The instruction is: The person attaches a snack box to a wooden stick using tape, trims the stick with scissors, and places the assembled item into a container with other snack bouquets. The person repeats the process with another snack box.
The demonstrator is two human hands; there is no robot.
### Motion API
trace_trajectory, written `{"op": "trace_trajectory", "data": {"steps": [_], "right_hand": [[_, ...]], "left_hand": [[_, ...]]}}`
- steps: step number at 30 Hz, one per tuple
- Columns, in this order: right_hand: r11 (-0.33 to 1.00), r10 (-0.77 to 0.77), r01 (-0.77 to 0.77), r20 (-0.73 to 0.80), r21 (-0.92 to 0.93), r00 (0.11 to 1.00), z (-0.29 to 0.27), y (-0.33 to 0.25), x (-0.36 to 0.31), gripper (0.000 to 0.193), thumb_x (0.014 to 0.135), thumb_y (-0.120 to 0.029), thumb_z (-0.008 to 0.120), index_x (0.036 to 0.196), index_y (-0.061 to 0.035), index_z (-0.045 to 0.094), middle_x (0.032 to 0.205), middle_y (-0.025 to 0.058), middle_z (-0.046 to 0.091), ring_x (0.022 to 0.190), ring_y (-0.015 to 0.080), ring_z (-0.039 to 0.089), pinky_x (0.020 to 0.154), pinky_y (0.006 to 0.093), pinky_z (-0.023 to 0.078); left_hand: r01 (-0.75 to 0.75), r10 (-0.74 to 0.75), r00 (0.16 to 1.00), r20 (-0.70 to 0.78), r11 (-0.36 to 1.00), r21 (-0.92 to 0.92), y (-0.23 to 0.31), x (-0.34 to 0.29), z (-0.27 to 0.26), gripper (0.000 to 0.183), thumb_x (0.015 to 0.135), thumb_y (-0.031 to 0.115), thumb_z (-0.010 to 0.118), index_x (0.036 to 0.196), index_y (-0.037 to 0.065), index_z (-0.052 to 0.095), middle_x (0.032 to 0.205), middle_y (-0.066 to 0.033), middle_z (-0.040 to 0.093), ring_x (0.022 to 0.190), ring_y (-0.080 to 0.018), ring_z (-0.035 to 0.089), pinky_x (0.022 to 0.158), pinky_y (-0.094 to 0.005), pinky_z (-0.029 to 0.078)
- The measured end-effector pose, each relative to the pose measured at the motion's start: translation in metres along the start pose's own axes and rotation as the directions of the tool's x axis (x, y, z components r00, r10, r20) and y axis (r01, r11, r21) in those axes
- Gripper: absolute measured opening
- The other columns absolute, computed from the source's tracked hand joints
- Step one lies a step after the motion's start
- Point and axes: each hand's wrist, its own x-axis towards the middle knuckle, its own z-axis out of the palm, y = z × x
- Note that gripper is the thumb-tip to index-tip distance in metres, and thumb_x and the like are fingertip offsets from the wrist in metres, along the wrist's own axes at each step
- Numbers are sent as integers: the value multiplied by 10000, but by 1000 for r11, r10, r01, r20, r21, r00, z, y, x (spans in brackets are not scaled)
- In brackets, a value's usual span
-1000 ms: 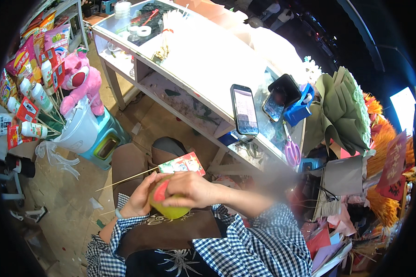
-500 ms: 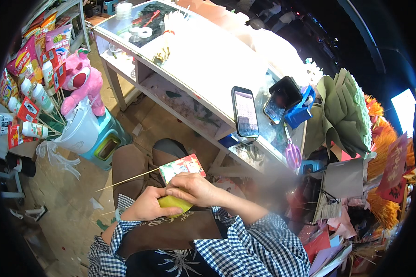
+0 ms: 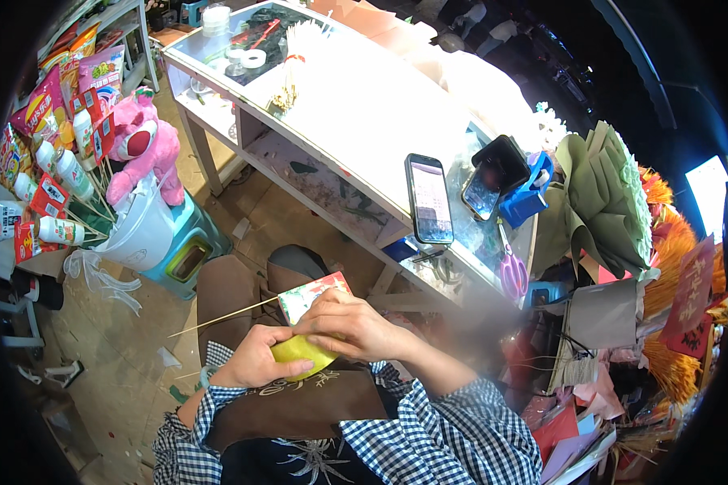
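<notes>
My left hand [image 3: 255,361] is closed on a shiny yellow-green thing with a rounded edge [image 3: 301,356], which looks like a roll of tape. Bent over its far right side are the fingers of my right hand [image 3: 352,327], which partly hide it. Just beyond the hands, a red, white and green packet [image 3: 302,297] lies above my lap, its near right part under my right fingers. A thin wooden stick [image 3: 222,318] runs from the packet out to the left. Whether the stick is joined to the packet is hidden.
Ahead stands a white table [image 3: 340,105] with a phone [image 3: 429,198], purple scissors [image 3: 512,271] and a blue tape dispenser [image 3: 527,192]. At left, a white bucket [image 3: 141,234] holds bottles on sticks beside a pink plush toy [image 3: 150,149]. A green-wrapped bouquet [image 3: 598,194] is at right.
My right hand has shifted slightly right and up, its fingers now more bent over the packet's edge. More of the yellow-green roll shows. The left hand has barely moved.
</notes>
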Motion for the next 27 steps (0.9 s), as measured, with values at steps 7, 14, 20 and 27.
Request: {"op": "trace_trajectory", "data": {"steps": [7,14,20,27], "right_hand": [[994,105,-104,-63,23,992,-7,1,-5,197,826,-94,652,1020,-77,682,950,63,654,920,229,581,834,340,444],[967,123,-110,-45,229,991,-11,7,-7,259,807,-23,621,1047,-58,712,989,77,671,890,224,573,870,363,432],[964,109,-78,-112,255,988,-12,14,-8,230,804,-14,603,1013,-35,696,989,79,671,919,221,591,842,360,444],[940,128,-252,-447,-230,885,12,0,6,285,749,69,579,1012,-10,656,988,124,585,875,271,570,748,339,478]], "left_hand": [[-22,20,999,-30,998,-55,4,4,2,342,811,184,740,1041,-54,652,865,-61,688,780,-87,628,714,-231,498],[-46,44,999,-26,997,-60,8,6,5,364,811,200,739,1053,-57,650,863,-63,688,774,-81,623,706,-226,494],[-74,72,997,-40,996,-46,13,4,4,345,796,202,737,1011,-54,651,834,-52,670,735,-78,603,672,-228,476],[-202,260,921,-290,955,216,7,14,19,254,794,173,730,912,-33,639,767,-95,648,668,-150,617,624,-272,483]]}}
